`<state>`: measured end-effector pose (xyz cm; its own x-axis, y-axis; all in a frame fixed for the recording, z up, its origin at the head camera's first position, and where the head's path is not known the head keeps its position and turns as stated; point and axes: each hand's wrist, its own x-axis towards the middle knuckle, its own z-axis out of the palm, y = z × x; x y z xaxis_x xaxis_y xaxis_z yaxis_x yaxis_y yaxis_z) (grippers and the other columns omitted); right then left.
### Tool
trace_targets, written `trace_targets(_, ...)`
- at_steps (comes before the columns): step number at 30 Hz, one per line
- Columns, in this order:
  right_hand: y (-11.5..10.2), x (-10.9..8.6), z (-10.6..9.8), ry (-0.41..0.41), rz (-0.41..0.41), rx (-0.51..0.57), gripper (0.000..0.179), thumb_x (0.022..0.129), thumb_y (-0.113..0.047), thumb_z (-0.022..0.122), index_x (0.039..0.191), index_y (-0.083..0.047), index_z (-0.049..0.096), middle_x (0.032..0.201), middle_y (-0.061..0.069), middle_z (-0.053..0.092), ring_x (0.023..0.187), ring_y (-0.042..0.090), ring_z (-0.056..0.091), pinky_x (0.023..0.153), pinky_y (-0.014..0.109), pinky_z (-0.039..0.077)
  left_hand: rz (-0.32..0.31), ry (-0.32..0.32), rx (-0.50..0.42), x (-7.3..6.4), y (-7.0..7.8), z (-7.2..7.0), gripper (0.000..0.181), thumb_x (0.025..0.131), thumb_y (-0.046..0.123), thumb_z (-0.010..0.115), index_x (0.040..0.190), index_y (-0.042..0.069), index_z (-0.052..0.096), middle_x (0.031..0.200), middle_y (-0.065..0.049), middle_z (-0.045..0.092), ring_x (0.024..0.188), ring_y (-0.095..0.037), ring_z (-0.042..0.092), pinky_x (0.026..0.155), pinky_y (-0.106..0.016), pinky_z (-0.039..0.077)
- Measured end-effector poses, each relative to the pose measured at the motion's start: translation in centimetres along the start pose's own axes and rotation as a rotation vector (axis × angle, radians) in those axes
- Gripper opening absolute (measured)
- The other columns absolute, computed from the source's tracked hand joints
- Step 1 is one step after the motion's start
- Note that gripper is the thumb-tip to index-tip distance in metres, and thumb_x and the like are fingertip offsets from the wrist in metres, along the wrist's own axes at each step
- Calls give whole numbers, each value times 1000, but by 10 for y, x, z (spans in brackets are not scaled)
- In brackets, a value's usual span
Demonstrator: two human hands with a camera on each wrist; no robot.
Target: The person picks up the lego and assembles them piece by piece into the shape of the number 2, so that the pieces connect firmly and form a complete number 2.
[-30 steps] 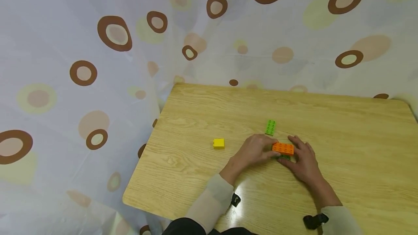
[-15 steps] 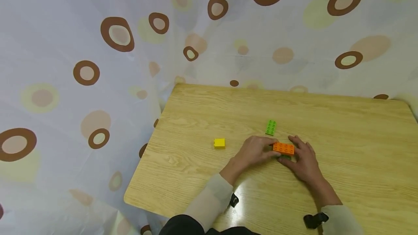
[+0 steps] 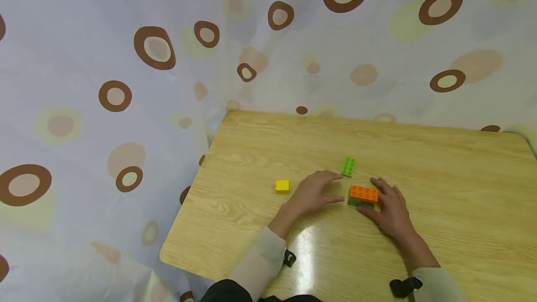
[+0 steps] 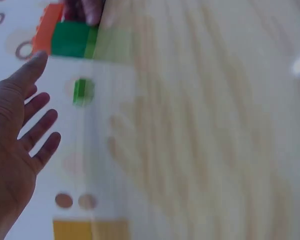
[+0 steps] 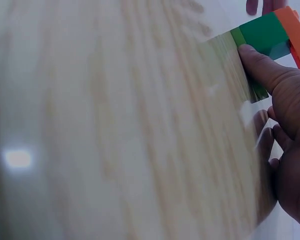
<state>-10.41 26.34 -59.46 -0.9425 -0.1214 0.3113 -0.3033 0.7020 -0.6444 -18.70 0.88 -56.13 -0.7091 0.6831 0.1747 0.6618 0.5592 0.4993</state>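
Block stack: a three-layer stack of orange, dark green and light green plastic blocks (image 3: 363,194) is standing upright on a pale wood-grain table (image 3: 461,176), right in front of the person.
Stack layers: the orange brick is sitting on top with its eight studs facing up, the dark green block is filling the middle, and a thinner light green layer is resting against the table.
Left hand (image 3: 312,192): hovering to the left of the stack, thumb and fingers spreading apart and gripping nothing, a gap showing between it and the blocks.
Right hand (image 3: 392,209): curving around the stack's right end, its thumb touching the lower part of the near side; whether the other fingers are pressing on the blocks, I cannot tell.
Bright green brick: a bright green rectangular plastic brick (image 3: 348,166) with eight studs up is lying beyond the stack, just beside the left index fingertip.
Yellow brick: a small yellow plastic brick (image 3: 282,186) is lying to the left of the left hand, near it.
Backdrop: a white sheet with brown rings and pale spots (image 3: 159,125) is hanging behind and left of the table.
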Motion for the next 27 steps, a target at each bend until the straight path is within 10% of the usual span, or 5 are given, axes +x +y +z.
trace_targets(5,-3,1,0,-19,8,7,61,80,-24,84,127,8,61,147,28,40,139,50,29,117,60,7,17,96,5,-34,-37,-35,63,88,50,71,141,20,55,143,10,50,133,-9,42,109,-31,37)
trace_targets(12,-5,1,1,-12,11,-1,71,79,-24,85,134,9,54,146,30,41,136,52,32,117,60,7,-175,45,-14,-74,-76,-58,72,84,52,75,146,26,49,147,11,45,137,-13,39,112,-44,35)
trace_targets(27,-5,0,1,-18,4,6,55,80,-25,84,121,5,65,147,28,41,139,50,29,116,61,7,-205,43,-110,-58,-75,-49,41,91,37,72,128,21,65,125,15,62,115,-9,55,97,-29,46)
